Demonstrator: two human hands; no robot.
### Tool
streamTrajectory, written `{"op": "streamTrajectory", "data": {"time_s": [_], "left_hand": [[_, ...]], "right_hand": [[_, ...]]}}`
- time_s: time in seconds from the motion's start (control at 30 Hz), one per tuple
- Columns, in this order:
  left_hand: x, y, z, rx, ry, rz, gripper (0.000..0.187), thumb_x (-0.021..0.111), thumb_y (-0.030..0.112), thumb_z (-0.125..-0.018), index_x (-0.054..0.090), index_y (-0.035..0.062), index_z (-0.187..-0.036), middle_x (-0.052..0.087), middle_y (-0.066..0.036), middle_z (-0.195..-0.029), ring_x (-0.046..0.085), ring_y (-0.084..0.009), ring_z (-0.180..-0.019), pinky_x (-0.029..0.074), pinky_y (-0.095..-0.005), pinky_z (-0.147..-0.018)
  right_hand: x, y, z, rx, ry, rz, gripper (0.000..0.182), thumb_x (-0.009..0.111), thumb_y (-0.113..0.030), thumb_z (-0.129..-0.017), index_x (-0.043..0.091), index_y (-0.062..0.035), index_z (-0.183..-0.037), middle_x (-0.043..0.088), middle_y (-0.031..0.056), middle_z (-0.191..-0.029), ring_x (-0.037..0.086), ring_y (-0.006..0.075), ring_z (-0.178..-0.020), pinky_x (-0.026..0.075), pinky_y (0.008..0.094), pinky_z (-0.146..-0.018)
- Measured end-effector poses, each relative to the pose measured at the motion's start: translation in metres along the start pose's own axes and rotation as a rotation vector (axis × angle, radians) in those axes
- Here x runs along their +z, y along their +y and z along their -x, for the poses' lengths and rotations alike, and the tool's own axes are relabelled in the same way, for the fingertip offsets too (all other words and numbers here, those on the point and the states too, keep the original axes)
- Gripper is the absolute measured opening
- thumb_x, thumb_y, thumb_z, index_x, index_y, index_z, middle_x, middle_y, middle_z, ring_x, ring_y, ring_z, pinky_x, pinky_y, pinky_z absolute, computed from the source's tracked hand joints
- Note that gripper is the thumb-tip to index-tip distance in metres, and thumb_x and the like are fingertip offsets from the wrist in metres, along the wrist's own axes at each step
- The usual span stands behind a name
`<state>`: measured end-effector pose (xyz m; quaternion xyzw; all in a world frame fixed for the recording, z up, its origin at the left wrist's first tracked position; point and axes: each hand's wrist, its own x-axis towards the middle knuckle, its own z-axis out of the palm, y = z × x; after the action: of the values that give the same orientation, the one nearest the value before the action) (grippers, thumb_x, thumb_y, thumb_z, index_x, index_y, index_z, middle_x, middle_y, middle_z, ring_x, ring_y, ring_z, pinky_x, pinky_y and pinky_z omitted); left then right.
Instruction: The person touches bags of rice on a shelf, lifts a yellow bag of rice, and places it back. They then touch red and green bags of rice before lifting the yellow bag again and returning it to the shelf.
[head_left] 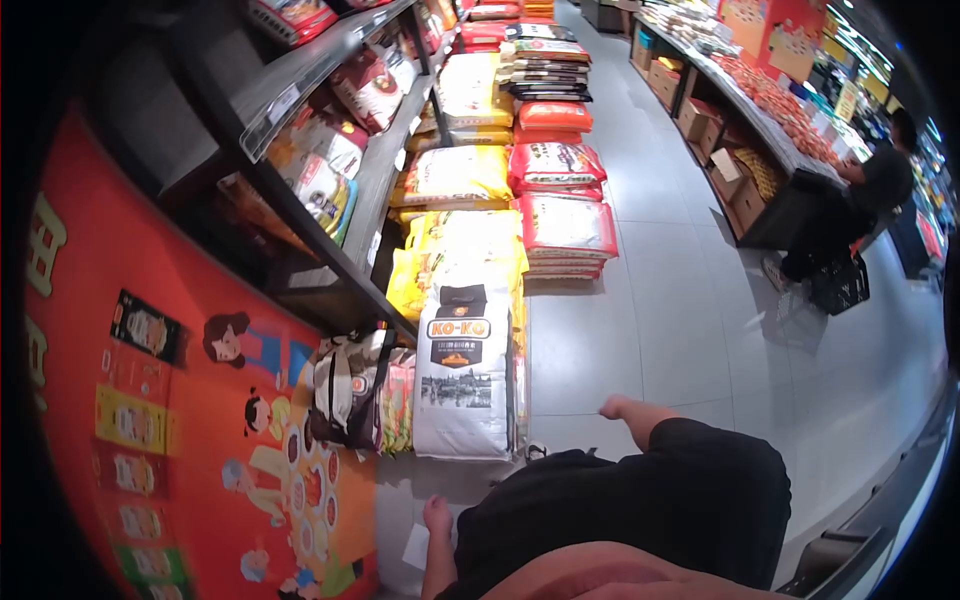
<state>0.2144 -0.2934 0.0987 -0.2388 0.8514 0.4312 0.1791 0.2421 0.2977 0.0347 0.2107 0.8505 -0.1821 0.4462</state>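
Note:
My left hand [437, 513] hangs low beside my dark clothing, its fingers mostly hidden from this angle. A white sheet [415, 547] shows just left of that wrist, overlapping it in this view. Out to the right, over the grey floor, is my right hand [622, 408], small and foreshortened, so I cannot tell how its fingers lie. Nearest in front of me, a white KO-KO sack [462, 400] lies on top of a stack of bags. Beside it stand a brown-and-white bag [352, 390] and a green-and-red pack [398, 400].
Yellow sacks [455, 240] and red-edged sacks [565, 225] run in stacks along the aisle. Dark shelves [340, 225] with bags rise at left, above a red illustrated panel [230, 400]. At right, a person [880, 185] stands at a produce counter [770, 135] near a black basket [840, 285].

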Motion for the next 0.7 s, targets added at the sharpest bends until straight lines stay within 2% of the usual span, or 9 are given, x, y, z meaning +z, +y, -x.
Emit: {"op": "streamTrajectory", "data": {"time_s": [0.03, 0.17, 0.33, 0.4, 0.5, 0.53, 0.57, 0.6, 0.7], "left_hand": [[-0.001, 0.019, -0.006, 0.019, -0.040, -0.057, 0.042, 0.063, 0.022, -0.088, 0.063, -0.0013, -0.122, 0.069, -0.018, -0.115, 0.066, -0.0280, -0.107, 0.050, -0.0360, -0.093], [-0.015, 0.050, -0.038, 0.130, -0.203, -0.293, 0.049, 0.065, 0.028, -0.085, 0.063, -0.0005, -0.124, 0.068, -0.021, -0.118, 0.065, -0.0319, -0.111, 0.049, -0.0391, -0.097], [-0.039, 0.081, -0.111, 0.402, -0.345, -0.565, 0.051, 0.066, 0.031, -0.082, 0.064, 0.0010, -0.123, 0.064, -0.023, -0.121, 0.061, -0.0376, -0.115, 0.046, -0.0433, -0.101], [-0.047, 0.090, -0.142, 0.555, -0.367, -0.619, 0.050, 0.066, 0.031, -0.082, 0.064, 0.0026, -0.124, 0.063, -0.023, -0.123, 0.058, -0.0383, -0.118, 0.045, -0.0436, -0.103], [-0.052, 0.121, -0.188, 0.713, -0.446, -0.684, 0.059, 0.069, 0.032, -0.080, 0.057, 0.0079, -0.133, 0.054, -0.024, -0.134, 0.050, -0.0386, -0.127, 0.041, -0.0447, -0.108], [-0.059, 0.137, -0.193, 0.752, -0.458, -0.713, 0.065, 0.070, 0.033, -0.080, 0.053, 0.0098, -0.138, 0.050, -0.024, -0.139, 0.047, -0.0393, -0.130, 0.039, -0.0455, -0.110], [-0.061, 0.147, -0.200, 0.774, -0.465, -0.760, 0.068, 0.070, 0.034, -0.079, 0.050, 0.0110, -0.141, 0.046, -0.024, -0.143, 0.045, -0.0396, -0.132, 0.038, -0.0460, -0.110], [-0.061, 0.157, -0.205, 0.798, -0.475, -0.804, 0.073, 0.071, 0.035, -0.079, 0.047, 0.0122, -0.143, 0.042, -0.025, -0.146, 0.044, -0.0398, -0.133, 0.038, -0.0464, -0.111], [-0.054, 0.170, -0.212, 0.881, -0.470, -0.946, 0.083, 0.072, 0.038, -0.078, 0.038, 0.0154, -0.150, 0.031, -0.025, -0.154, 0.040, -0.0401, -0.138, 0.036, -0.0469, -0.112]], "right_hand": [[-0.010, -0.026, -0.009, -0.090, 0.037, 0.014, 0.052, 0.054, -0.044, -0.089, 0.067, -0.0074, -0.123, 0.065, 0.0184, -0.126, 0.060, 0.0362, -0.118, 0.046, 0.0418, -0.103], [-0.044, -0.126, 0.035, -0.236, 0.285, -0.407, 0.051, 0.060, -0.042, -0.087, 0.067, -0.0038, -0.120, 0.069, 0.0190, -0.117, 0.065, 0.0348, -0.109, 0.050, 0.0414, -0.098], [-0.020, -0.163, 0.093, -0.137, 0.405, -0.578, 0.051, 0.062, -0.040, -0.086, 0.066, -0.0028, -0.121, 0.069, 0.0194, -0.117, 0.065, 0.0348, -0.109, 0.050, 0.0410, -0.096], [0.036, -0.149, 0.108, 0.003, 0.440, -0.583, 0.050, 0.061, -0.040, -0.087, 0.067, -0.0027, -0.119, 0.068, 0.0203, -0.118, 0.065, 0.0354, -0.109, 0.050, 0.0418, -0.097], [0.130, -0.117, 0.147, 0.219, 0.244, -0.569, 0.049, 0.059, -0.041, -0.086, 0.070, -0.0013, -0.112, 0.067, 0.0239, -0.116, 0.063, 0.0395, -0.110, 0.049, 0.0454, -0.097], [0.173, -0.108, 0.160, 0.299, 0.291, -0.522, 0.050, 0.059, -0.042, -0.086, 0.070, -0.0019, -0.114, 0.067, 0.0241, -0.116, 0.062, 0.0403, -0.111, 0.049, 0.0456, -0.097], [0.211, -0.099, 0.171, 0.378, 0.178, -0.458, 0.051, 0.058, -0.043, -0.087, 0.069, -0.0022, -0.116, 0.066, 0.0237, -0.120, 0.060, 0.0393, -0.116, 0.047, 0.0442, -0.101], [0.252, -0.100, 0.191, 0.576, 0.222, -0.580, 0.054, 0.058, -0.045, -0.087, 0.069, -0.0011, -0.117, 0.064, 0.0232, -0.125, 0.058, 0.0376, -0.122, 0.045, 0.0427, -0.104], [0.315, -0.136, 0.264, 0.718, 0.125, -0.693, 0.056, 0.061, -0.045, -0.086, 0.069, 0.0006, -0.116, 0.063, 0.0233, -0.128, 0.057, 0.0363, -0.124, 0.044, 0.0415, -0.105]]}}
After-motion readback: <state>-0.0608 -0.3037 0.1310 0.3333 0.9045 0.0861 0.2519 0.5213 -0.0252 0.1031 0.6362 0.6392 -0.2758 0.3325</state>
